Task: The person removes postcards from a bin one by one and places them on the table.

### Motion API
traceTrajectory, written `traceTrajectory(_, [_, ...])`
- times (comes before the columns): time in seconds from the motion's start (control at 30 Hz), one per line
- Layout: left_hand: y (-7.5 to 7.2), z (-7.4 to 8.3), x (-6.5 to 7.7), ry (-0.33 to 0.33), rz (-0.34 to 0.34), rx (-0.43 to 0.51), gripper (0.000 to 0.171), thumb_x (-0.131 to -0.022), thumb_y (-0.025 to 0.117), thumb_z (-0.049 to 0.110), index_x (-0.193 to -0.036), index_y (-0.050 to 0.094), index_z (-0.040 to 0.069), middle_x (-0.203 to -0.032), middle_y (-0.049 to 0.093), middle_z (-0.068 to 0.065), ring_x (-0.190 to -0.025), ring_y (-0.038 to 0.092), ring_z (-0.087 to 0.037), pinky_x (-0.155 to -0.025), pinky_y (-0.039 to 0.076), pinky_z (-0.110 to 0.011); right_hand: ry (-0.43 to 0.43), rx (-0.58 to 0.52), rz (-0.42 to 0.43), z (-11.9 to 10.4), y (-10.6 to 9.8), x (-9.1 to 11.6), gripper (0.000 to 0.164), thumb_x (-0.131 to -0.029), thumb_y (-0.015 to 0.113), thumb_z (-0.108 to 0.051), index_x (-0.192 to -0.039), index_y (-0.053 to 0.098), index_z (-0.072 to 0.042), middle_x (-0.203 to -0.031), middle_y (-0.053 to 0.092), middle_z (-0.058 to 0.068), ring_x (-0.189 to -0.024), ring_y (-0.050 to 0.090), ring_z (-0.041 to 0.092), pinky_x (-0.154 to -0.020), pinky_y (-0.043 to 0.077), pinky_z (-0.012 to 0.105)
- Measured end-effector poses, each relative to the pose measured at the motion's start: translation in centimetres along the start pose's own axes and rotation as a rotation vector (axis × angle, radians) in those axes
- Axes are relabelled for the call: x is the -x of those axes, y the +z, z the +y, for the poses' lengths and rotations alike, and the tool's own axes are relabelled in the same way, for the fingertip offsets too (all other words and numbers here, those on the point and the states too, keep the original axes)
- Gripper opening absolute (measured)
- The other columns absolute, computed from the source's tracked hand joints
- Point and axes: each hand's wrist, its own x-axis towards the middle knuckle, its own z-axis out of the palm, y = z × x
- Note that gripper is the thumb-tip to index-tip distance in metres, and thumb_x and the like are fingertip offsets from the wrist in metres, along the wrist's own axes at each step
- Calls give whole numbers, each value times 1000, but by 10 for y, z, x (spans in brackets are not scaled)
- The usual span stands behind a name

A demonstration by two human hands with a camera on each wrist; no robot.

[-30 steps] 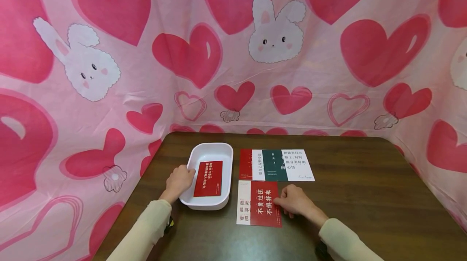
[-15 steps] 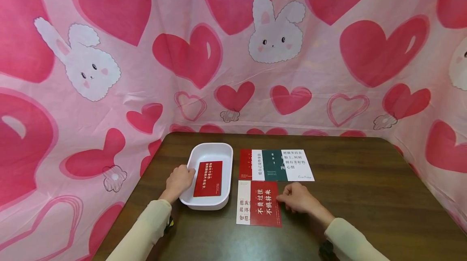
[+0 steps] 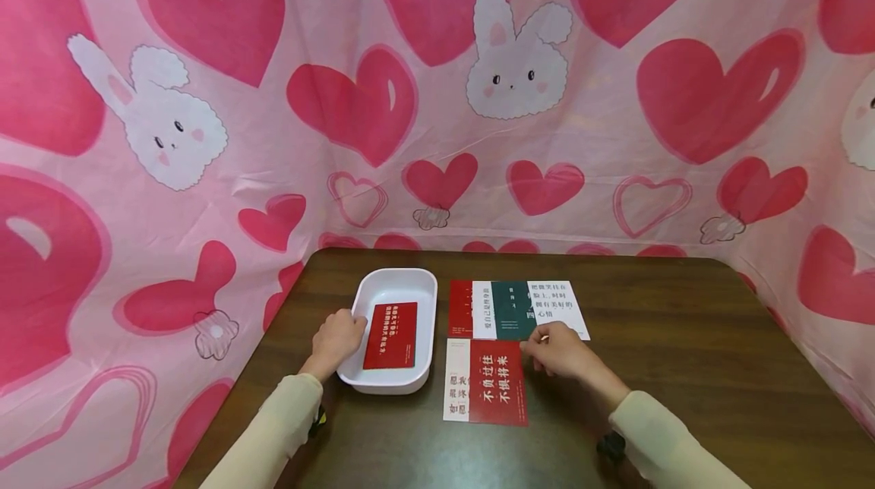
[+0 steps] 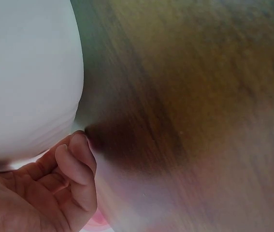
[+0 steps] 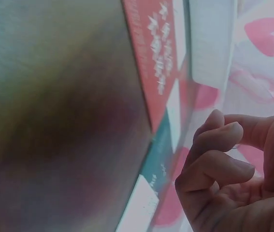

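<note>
My left hand (image 3: 338,341) grips the left rim of a white plastic tray (image 3: 393,387), fingers bent beside its outer wall in the left wrist view. Inside the tray lies a red card (image 3: 391,335) with white lettering. On the table to its right, another red card (image 3: 497,390) overlaps a white card (image 3: 456,383). My right hand (image 3: 562,352) has its fingers curled, thumb and index tips right at that red card's upper right corner. Nothing shows between those fingers in the right wrist view. Behind, an overlapping row holds a red, a white, a green card (image 3: 509,314) and a white card (image 3: 557,299).
The brown wooden table (image 3: 656,337) extends to the right of the cards and in front of the tray. A pink cloth (image 3: 437,132) printed with hearts and rabbits hangs around its back and sides.
My right hand has slid away from me along the front red card's right edge, up to its far corner. The left hand, tray and cards have stayed in place.
</note>
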Motion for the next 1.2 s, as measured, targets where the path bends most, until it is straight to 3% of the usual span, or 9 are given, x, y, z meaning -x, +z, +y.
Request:
traceTrajectory(0.13, [-1,1,2,15,8,-7,32,-103,54,22,-87,63,-3,-71,58,-13,-66,60,-28,-58,51,-44,-40,-13,15,-10,-7,-3,20,-100,70,-16,-88,68,-1,-63,63,10,-46,51,14,-48,41,27])
traceTrajectory(0.43, [-2,3,3,12,11,-5,31,-103,54,22,-92,64,-5,-72,59,-12,-67,60,-28,-59,51,-44,-76,12,5,-35,-19,-13,20,-101,69,-20,-90,67,-4,-69,66,18,-46,51,16,-51,42,29])
traceTrajectory(0.6, [-1,2,1,15,10,-3,30,-103,54,22,-90,64,-4,-72,58,-12,-66,60,-28,-58,50,-43,-115,56,1,-50,-23,-17,21,-102,68,-22,-95,69,-2,-66,64,10,-48,53,17,-52,45,30])
traceTrajectory(0.77, [0,0,2,17,11,-7,31,-103,54,22,-87,63,-2,-71,58,-12,-66,60,-28,-58,50,-43,-224,127,16,-70,-27,-22,21,-102,67,-21,-89,70,-6,-61,62,2,-51,55,16,-55,47,33])
traceTrajectory(0.93, [2,-1,2,14,4,-5,30,-103,54,22,-88,63,-2,-72,58,-12,-67,60,-27,-59,51,-43,-284,155,24,-93,-25,-30,19,-101,67,-20,-89,72,-7,-65,65,4,-57,61,19,-56,49,34])
traceTrajectory(1.2, [1,-1,1,16,13,-3,30,-103,54,22,-88,63,-1,-71,58,-11,-66,59,-27,-59,50,-42,-301,153,-7,-133,-18,-42,17,-101,69,-20,-96,71,-4,-72,67,5,-63,64,20,-61,55,33])
